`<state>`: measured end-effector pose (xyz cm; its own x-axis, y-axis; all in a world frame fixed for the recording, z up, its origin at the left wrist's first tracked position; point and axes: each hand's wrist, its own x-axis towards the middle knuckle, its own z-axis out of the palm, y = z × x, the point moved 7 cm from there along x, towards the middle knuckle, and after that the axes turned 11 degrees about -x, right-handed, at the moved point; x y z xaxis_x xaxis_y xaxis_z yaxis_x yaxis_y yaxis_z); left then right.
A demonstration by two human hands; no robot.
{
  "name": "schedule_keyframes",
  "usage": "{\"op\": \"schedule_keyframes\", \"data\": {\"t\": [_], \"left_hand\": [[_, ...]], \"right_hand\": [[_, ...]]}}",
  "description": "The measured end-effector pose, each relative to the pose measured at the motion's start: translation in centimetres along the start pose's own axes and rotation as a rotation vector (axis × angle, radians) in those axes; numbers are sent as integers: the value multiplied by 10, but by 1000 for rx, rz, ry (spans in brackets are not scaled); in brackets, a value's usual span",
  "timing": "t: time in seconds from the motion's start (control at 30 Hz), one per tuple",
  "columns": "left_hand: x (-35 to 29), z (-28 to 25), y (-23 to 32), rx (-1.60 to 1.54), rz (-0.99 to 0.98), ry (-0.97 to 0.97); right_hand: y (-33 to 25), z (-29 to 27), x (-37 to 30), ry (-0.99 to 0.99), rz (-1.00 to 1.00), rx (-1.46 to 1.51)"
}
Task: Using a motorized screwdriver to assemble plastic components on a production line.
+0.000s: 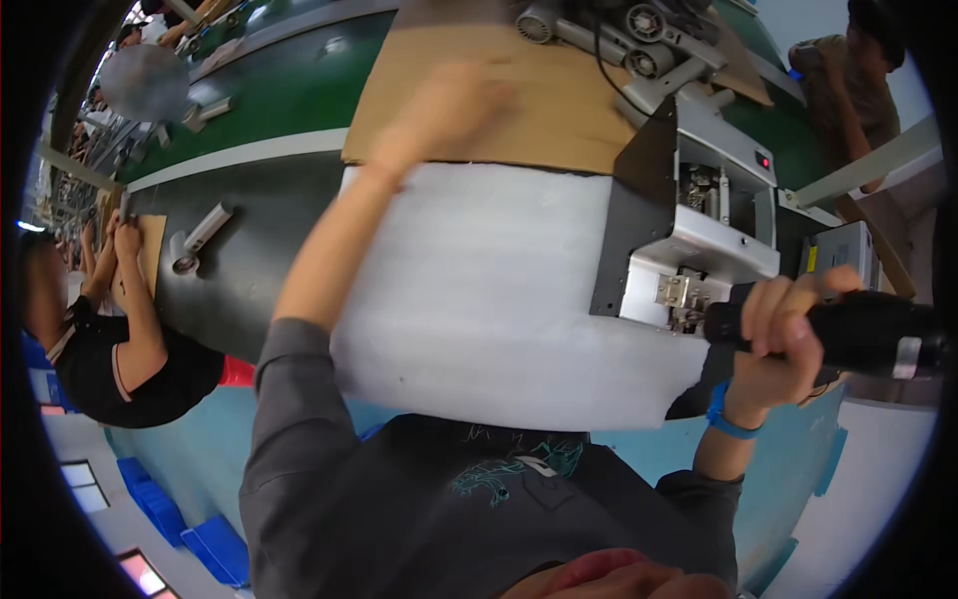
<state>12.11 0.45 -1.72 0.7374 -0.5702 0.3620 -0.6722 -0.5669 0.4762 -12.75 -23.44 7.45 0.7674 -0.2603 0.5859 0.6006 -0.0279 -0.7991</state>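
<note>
My left hand (454, 108) reaches out over the brown cardboard sheet (559, 100), its fingers smeared by motion. Whether it holds anything cannot be made out. On the right, my right hand (783, 334) is closed around a black cylindrical hand tool (863, 334) with a silver label. The narrower end of this tool points left, by the silver-and-black metal machine (699, 225), which has a small red light and an open front with metal fittings. Several grey dryer-like bodies with round vents (639, 45) lie at the cardboard's far right.
White foam sheeting (479, 290) covers the bench before me. On the dark belt to the left lies a grey dryer-like part (205, 235). A person (130, 329) works at the left; another (848, 85) is at the far right. A metal post (868, 165) slants behind the machine.
</note>
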Motion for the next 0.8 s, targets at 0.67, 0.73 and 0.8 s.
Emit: {"op": "schedule_keyframes", "data": {"t": [0.67, 0.73, 0.8], "left_hand": [[-61, -28, 100, -1031, -139, -8], [-101, -22, 131, -1063, -284, -61], [-129, -7, 154, -1356, -257, -82]], "right_hand": [[-29, 9, 9, -243, 12, 306], [-39, 23, 14, -180, -128, 397], [-52, 34, 20, -181, -158, 414]]}}
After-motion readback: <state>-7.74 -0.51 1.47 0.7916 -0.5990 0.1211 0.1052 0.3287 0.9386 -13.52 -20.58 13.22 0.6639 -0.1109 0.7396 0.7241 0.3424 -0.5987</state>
